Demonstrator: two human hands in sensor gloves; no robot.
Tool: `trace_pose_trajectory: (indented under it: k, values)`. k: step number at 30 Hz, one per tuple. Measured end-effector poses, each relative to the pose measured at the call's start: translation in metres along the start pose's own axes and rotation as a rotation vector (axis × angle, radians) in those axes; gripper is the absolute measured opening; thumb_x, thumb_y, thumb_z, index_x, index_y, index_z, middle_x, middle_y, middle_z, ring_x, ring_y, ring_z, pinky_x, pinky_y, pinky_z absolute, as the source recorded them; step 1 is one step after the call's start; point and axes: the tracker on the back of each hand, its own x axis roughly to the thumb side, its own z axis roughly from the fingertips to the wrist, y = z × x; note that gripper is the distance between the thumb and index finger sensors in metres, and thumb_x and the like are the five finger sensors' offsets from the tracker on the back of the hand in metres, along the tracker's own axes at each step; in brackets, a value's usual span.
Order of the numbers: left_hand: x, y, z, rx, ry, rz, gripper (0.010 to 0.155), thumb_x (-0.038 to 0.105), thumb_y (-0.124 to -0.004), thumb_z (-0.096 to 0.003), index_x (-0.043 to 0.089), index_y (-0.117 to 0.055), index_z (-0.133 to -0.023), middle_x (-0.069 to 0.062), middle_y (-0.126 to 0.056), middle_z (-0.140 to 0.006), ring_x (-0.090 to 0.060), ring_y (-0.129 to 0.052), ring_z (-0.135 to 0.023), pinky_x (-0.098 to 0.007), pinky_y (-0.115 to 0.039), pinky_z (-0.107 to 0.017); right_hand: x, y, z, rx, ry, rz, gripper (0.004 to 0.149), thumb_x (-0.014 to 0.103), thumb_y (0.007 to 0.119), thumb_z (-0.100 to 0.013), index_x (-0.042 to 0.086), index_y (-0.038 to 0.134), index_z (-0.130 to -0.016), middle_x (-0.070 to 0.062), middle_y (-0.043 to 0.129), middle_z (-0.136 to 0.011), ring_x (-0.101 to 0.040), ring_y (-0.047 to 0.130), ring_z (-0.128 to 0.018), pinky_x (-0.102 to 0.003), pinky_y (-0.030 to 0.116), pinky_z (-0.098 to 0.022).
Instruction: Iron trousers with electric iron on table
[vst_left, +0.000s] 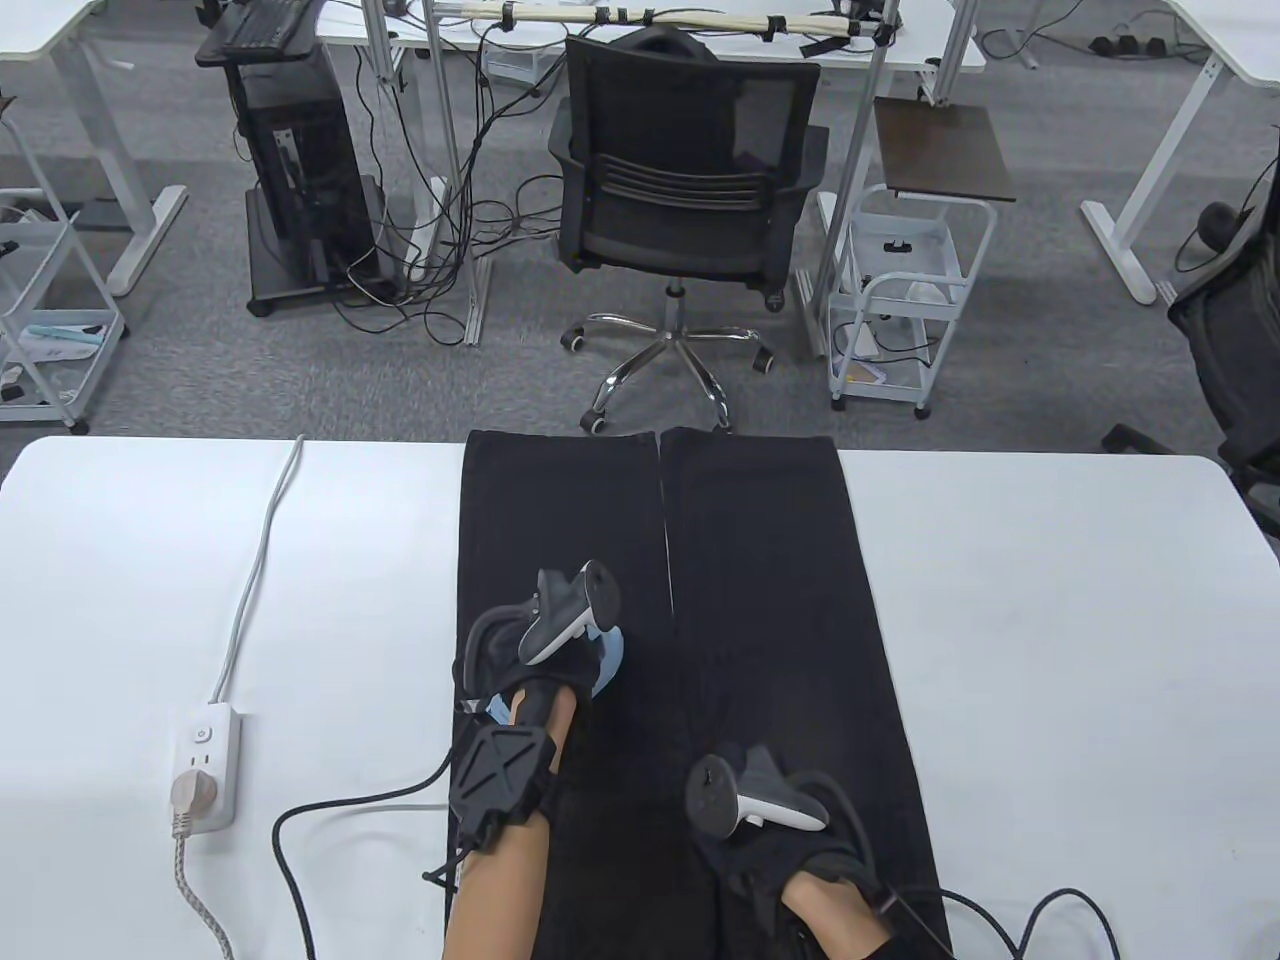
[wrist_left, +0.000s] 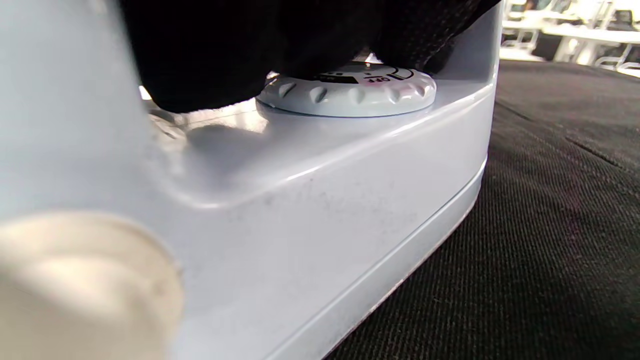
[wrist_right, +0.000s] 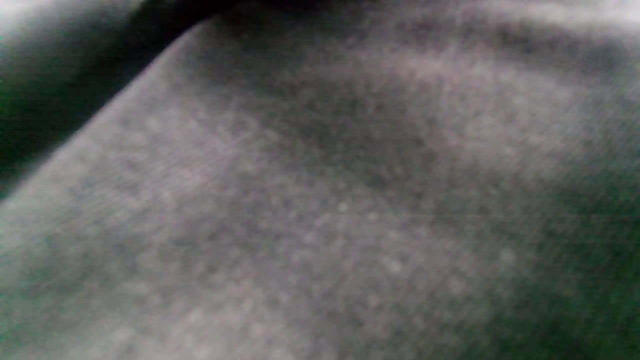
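Black trousers (vst_left: 760, 560) lie flat on the white table (vst_left: 1050, 620), legs pointing away from me. My left hand (vst_left: 555, 650) grips the handle of a pale blue electric iron (vst_left: 610, 662) that sits on the left trouser leg. In the left wrist view the iron's body (wrist_left: 310, 210) and its dial (wrist_left: 350, 92) fill the frame, my gloved fingers (wrist_left: 215, 55) sit just above them, and the trouser fabric (wrist_left: 540, 215) lies to the right. My right hand (vst_left: 775, 830) rests on the right leg near the waist, its fingers hidden. The right wrist view shows only blurred dark fabric (wrist_right: 320, 200).
A white power strip (vst_left: 205, 760) with one plug in it lies at the left front of the table, its grey cord (vst_left: 262, 560) running to the far edge. A black cable (vst_left: 330, 810) loops beside my left forearm. An office chair (vst_left: 685, 190) stands beyond the table.
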Motion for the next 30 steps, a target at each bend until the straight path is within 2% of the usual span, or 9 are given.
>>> trace_pose_trajectory:
  k: [3, 7, 24, 27, 30]
  values:
    - [0.002, -0.002, 0.008, 0.005, 0.009, 0.001, 0.042, 0.041, -0.077, -0.0542, 0.011, -0.073, -0.083, 0.003, -0.093, -0.042, -0.014, -0.098, -0.031, -0.046, -0.087, -0.045, -0.001, 0.0, 0.0, 0.002, -0.004, -0.008, 0.071, 0.043, 0.042, -0.059, 0.01, 0.004, -0.109, -0.026, -0.003, -0.112, -0.059, 0.008, -0.098, -0.078, 0.032, -0.064]
    - [0.006, -0.009, 0.031, 0.011, -0.064, -0.014, 0.042, 0.04, -0.077, -0.0537, 0.01, -0.073, -0.082, 0.003, -0.093, -0.042, -0.015, -0.098, -0.03, -0.046, -0.087, -0.044, -0.002, -0.001, 0.0, 0.003, -0.007, -0.016, 0.071, 0.043, 0.042, -0.059, 0.011, 0.005, -0.11, -0.026, -0.003, -0.112, -0.059, 0.008, -0.098, -0.078, 0.032, -0.064]
    - [0.016, -0.046, 0.165, 0.021, -0.315, -0.07, 0.042, 0.039, -0.078, -0.0538, 0.008, -0.074, -0.082, 0.001, -0.093, -0.041, -0.017, -0.098, -0.029, -0.048, -0.086, -0.042, -0.003, 0.0, 0.001, -0.006, -0.009, -0.012, 0.07, 0.043, 0.041, -0.059, 0.012, 0.004, -0.109, -0.025, -0.004, -0.112, -0.058, 0.007, -0.098, -0.078, 0.031, -0.064]
    - [0.016, -0.049, 0.177, 0.041, -0.316, -0.077, 0.042, 0.039, -0.078, -0.054, 0.007, -0.074, -0.082, 0.001, -0.094, -0.041, -0.017, -0.098, -0.029, -0.049, -0.086, -0.043, -0.002, 0.001, 0.001, -0.011, -0.006, 0.004, 0.07, 0.043, 0.041, -0.058, 0.012, 0.004, -0.109, -0.025, -0.004, -0.112, -0.058, 0.007, -0.098, -0.078, 0.031, -0.064]
    - [0.015, -0.048, 0.172, 0.012, -0.32, -0.06, 0.042, 0.038, -0.078, -0.0538, 0.007, -0.074, -0.082, 0.0, -0.094, -0.041, -0.017, -0.098, -0.029, -0.049, -0.086, -0.043, -0.002, 0.001, 0.001, -0.017, -0.005, 0.009, 0.07, 0.043, 0.04, -0.058, 0.012, 0.004, -0.109, -0.025, -0.004, -0.112, -0.059, 0.007, -0.098, -0.078, 0.031, -0.064]
